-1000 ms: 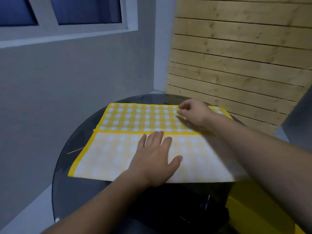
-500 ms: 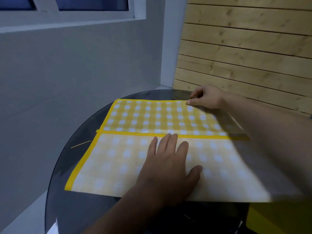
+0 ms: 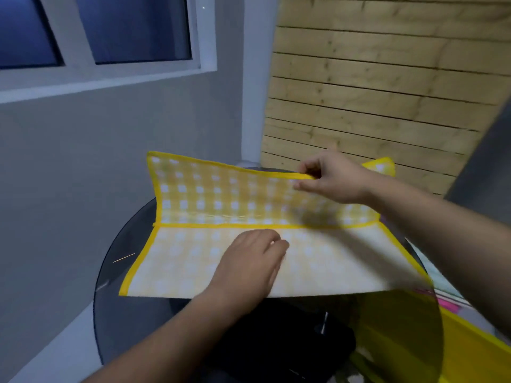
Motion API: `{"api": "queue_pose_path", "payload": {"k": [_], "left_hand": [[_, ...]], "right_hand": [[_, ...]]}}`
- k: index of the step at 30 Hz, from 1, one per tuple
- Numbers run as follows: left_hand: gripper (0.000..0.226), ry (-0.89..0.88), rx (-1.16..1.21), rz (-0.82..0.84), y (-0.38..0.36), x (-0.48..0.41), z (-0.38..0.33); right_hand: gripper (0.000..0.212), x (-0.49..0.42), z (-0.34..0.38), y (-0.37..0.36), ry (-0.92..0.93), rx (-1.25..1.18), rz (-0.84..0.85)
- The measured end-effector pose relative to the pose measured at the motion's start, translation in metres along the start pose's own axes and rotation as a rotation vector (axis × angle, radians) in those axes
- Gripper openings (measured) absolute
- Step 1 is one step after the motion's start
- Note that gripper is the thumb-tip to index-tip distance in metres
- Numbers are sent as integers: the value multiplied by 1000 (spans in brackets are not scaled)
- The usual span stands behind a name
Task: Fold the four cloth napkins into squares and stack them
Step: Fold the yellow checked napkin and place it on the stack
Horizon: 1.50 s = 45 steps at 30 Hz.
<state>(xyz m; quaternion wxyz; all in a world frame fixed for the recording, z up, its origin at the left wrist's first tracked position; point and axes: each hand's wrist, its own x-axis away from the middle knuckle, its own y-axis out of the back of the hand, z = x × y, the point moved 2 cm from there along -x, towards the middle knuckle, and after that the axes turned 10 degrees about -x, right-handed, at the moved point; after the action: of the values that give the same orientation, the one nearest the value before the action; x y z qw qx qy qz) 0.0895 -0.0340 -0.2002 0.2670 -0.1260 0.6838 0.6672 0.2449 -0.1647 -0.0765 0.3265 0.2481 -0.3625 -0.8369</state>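
A yellow-and-white checked napkin (image 3: 210, 194) with a yellow border lies spread across the round glass table (image 3: 130, 322). Its near part (image 3: 177, 264) is folded over, pale underside up, and lies flat. My left hand (image 3: 249, 266) presses on that near part with fingers bent at the tips. My right hand (image 3: 331, 176) pinches the far edge of the napkin and holds the far half lifted off the table, so it stands nearly upright. Only this one napkin can be made out.
The dark glass table stands in a corner, with a grey wall and a window to the left and a wooden slat wall (image 3: 387, 92) behind. A yellow object (image 3: 470, 352) and something pink (image 3: 448, 305) lie low at the right, beside the table.
My right hand has taken hold of the far edge and raised the far half of the napkin from flat to nearly upright. My left hand stays pressed on the near part.
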Motion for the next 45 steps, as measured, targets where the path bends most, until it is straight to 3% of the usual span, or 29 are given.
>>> {"api": "queue_pose_path", "payload": {"k": [5, 8, 11, 16, 18, 24, 28, 32, 38, 42, 45], "left_hand": [[17, -137, -29, -134, 35, 5, -22], [27, -235, -79, -151, 55, 14, -34], [42, -175, -148, -43, 60, 25, -29], [65, -6, -212, 516, 44, 39, -6], [74, 22, -164, 644, 36, 43, 0], [81, 57, -88, 702, 31, 42, 5], [62, 73, -99, 728, 27, 43, 9], [61, 88, -63, 712, 26, 47, 10], [68, 163, -106, 729, 22, 48, 11], [68, 138, -139, 761, 21, 47, 12], [67, 146, -138, 754, 22, 47, 12]], "right_hand": [[13, 66, 15, -20, -43, 192, 15], [11, 92, 10, -39, -78, 182, 28], [12, 110, 4, -59, -95, 180, 60], [20, 137, -6, -80, -90, 151, 90], [18, 145, -11, -84, -88, 107, 60], [7, 156, -19, -92, -129, -22, -53], [7, 157, -20, -95, -128, -27, -69], [7, 158, -21, -98, -99, 21, -68], [5, 146, -16, -87, -52, 80, 106], [35, 117, -12, -84, -53, 69, 78], [57, 89, -7, -102, -116, 194, 181]]}}
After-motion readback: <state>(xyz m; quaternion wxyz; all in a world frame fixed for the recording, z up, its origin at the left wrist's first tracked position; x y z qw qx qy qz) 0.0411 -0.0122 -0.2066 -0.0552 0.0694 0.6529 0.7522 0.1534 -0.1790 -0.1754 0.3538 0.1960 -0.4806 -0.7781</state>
